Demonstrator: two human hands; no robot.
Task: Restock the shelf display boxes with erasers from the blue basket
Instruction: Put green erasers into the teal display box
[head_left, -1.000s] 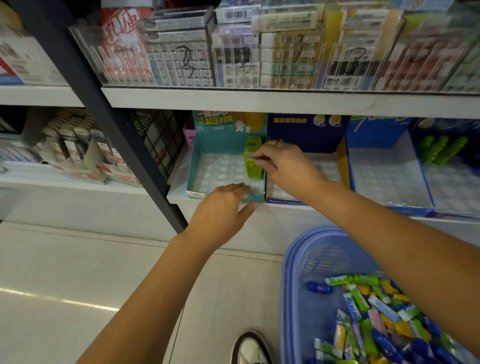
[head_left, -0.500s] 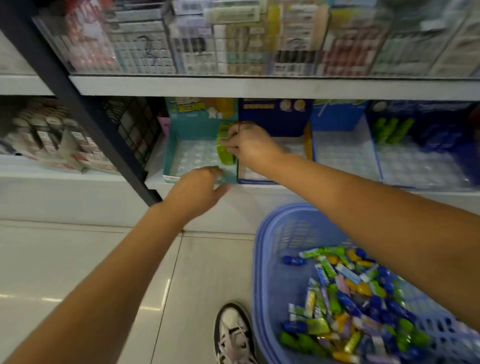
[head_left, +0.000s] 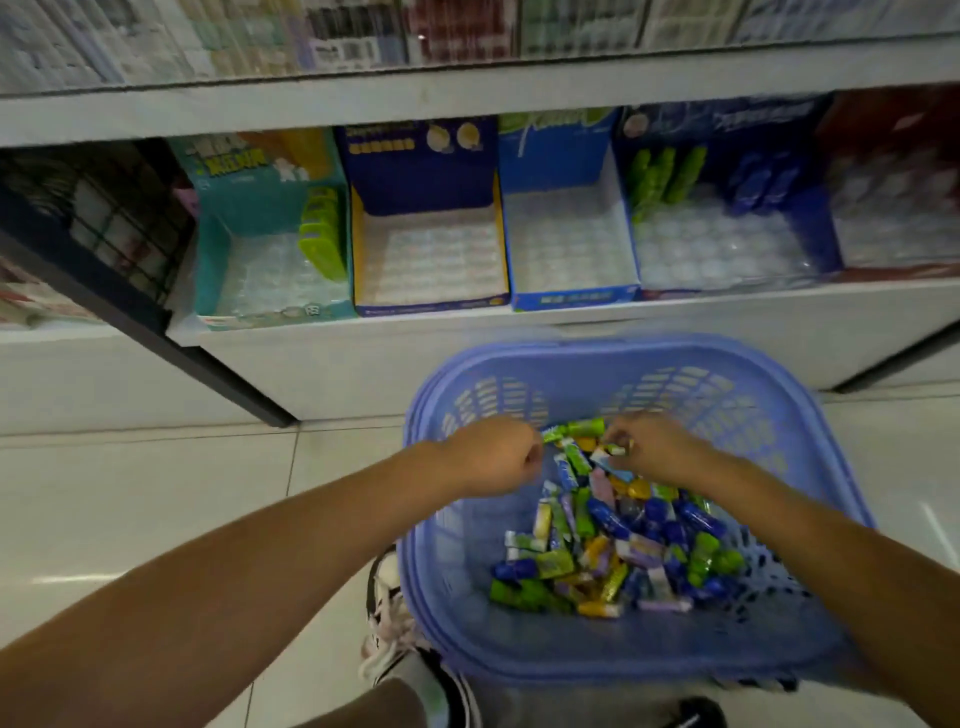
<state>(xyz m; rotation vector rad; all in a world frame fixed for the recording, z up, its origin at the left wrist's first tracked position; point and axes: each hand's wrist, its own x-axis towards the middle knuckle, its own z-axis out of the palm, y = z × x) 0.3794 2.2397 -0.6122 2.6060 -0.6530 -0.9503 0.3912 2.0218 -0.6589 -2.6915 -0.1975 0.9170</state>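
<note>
We're looking at a riot of colour here.
Our blue lattice-walled basket (head_left: 623, 662) brims with erasers (head_left: 613, 545) in lime, navy, yellow, lilac and white; on the white shelf (head_left: 467, 358) we spot a teal box (head_left: 210, 270), a navy box (head_left: 415, 176) edged yellow and a bright blue box (head_left: 571, 300).

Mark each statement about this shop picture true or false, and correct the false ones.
1. The left hand and right hand are both over the blue basket. True.
2. Green erasers stand along the right wall of the teal box. True.
3. The yellow-edged box is full of erasers. False: the box with yellow edges shows no erasers.
4. The basket stands on the shelf. False: it is lower, in front of the shelf.
</note>
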